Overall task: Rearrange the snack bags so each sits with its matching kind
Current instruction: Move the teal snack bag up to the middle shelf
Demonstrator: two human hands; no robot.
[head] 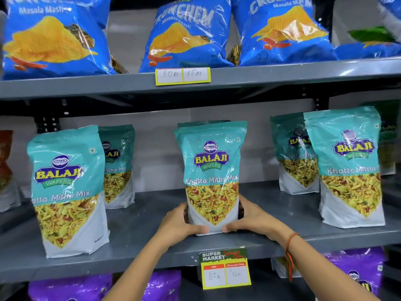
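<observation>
Two hands, left hand (181, 222) and right hand (252, 218), fingers pinching the base of an upright teal bag (211, 177) on the grey shelf (138, 233), matching bags either side.

Glossy, crinkled plastic film wraps the teal snack bag (211, 170); the grey shelf (138, 231) looks matt painted metal; paper price tag (225, 271).

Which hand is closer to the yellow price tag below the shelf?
Right. The right hand holds the teal bag's lower right corner, nearly above the price tag. The left hand holds the opposite corner, farther left.
</observation>
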